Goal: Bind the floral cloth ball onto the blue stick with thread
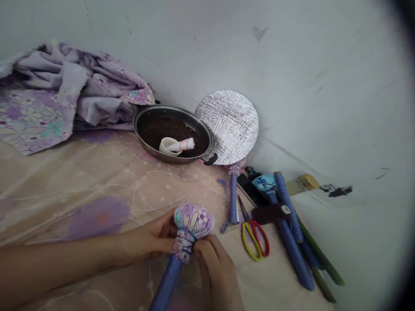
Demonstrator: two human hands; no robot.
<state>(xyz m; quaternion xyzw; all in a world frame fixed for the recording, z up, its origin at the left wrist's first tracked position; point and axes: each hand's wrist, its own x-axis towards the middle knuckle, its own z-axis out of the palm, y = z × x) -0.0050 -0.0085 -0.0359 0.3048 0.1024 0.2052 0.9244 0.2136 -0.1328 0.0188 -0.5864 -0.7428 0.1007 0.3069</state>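
Observation:
A blue stick topped with a round ball of purple floral cloth (193, 220) stands tilted near the bottom middle. My left hand (152, 239) pinches the gathered cloth at the ball's neck from the left. From the right, my right hand (215, 270) grips the same neck and the top of the blue stick (167, 283). Both hands are closed on it.
A dark pan (142, 122) of brown grains with a white cup and paper roll sits behind, a silver round fan (227, 125) beside it. Red and yellow scissors (254, 237), a brown thread spool (270, 213), blue and green sticks (293, 246) lie right. Crumpled floral cloth (65, 95) fills the far left.

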